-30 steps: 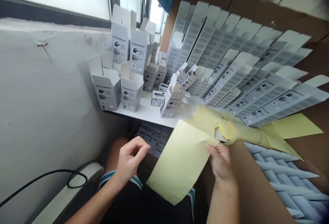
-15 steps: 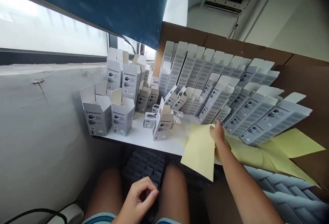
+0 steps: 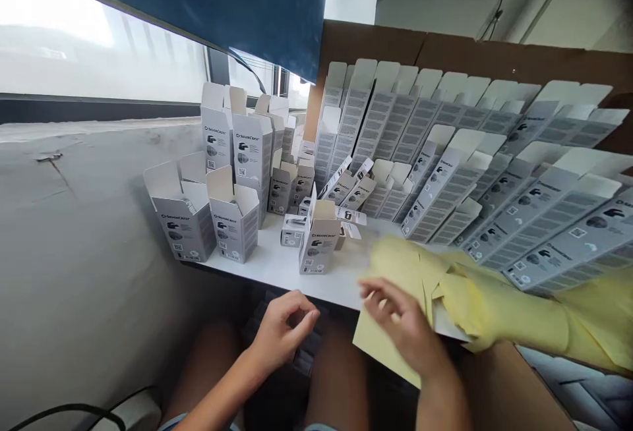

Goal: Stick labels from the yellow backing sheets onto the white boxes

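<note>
Above my lap, near the table's front edge, my left hand (image 3: 287, 329) is closed. Its fingers curl toward the thumb, and nothing shows between them. My right hand (image 3: 398, 325), slightly blurred, is over a yellow paper sheet (image 3: 383, 348) that hangs past the edge. Its fingers are loosely bent and apart, holding nothing I can see. More crumpled yellow paper (image 3: 524, 322) lies to the right of that hand. Ahead of my hands a grey-and-white carton (image 3: 319, 246) stands upright with its flaps up. Beside it lies a small closed box (image 3: 291, 230).
Several open cartons (image 3: 185, 230) stand on the left of the white table (image 3: 277, 273). Rows of tall cartons (image 3: 445, 180) lean along a brown cardboard wall (image 3: 376, 39) at the back right. A blue panel (image 3: 198, 2) hangs overhead, with a white wall (image 3: 84, 233) to the left.
My right hand has let go of the yellow paper's upper edge and come down and left, nearer my body. My left hand has risen slightly and moved right. The view has shifted.
</note>
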Demonstrator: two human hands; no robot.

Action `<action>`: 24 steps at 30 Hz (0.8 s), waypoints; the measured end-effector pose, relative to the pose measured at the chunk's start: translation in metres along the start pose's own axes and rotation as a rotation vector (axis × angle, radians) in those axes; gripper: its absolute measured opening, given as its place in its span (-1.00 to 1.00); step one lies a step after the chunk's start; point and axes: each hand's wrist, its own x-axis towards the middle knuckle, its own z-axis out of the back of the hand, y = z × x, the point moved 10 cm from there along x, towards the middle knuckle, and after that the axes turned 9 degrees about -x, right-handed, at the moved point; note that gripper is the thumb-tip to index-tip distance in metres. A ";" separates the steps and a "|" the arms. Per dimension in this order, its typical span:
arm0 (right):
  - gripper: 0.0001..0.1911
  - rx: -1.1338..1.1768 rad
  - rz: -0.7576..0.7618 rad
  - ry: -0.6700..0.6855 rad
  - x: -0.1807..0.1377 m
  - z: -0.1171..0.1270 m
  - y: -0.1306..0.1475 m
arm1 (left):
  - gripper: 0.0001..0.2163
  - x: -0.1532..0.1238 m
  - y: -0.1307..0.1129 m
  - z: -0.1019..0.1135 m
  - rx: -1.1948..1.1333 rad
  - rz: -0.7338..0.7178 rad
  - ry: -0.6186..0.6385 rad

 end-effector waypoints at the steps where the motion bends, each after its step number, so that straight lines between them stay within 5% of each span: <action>1: -0.69 0.066 0.003 0.051 -0.017 -0.021 0.012 | -0.76 0.006 -0.005 -0.002 0.013 -0.034 0.027; 5: -0.85 0.224 -0.028 -0.078 -0.057 -0.054 0.023 | -0.82 0.010 -0.021 -0.018 0.041 -0.157 0.192; 13: -0.81 0.296 0.030 -0.126 -0.069 -0.055 0.016 | -0.84 -0.005 -0.029 -0.043 -0.031 -0.193 0.392; 14: -0.81 0.311 0.047 -0.155 -0.069 -0.051 0.016 | -0.84 -0.004 -0.027 -0.041 -0.083 -0.197 0.378; 16: -0.83 0.342 0.064 -0.212 -0.070 -0.043 0.014 | -0.51 0.007 -0.019 -0.023 -0.196 -0.212 0.231; 18: -0.84 0.379 0.045 -0.274 -0.071 -0.036 0.007 | -0.20 0.024 -0.002 0.007 -0.209 -0.197 -0.057; 20: -0.82 0.428 0.009 -0.330 -0.072 -0.031 -0.003 | -0.12 0.041 0.018 0.030 -0.072 -0.129 -0.291; 24: -0.76 0.548 -0.050 -0.333 -0.073 -0.041 -0.018 | 0.13 0.083 0.046 0.022 0.004 -0.018 -0.193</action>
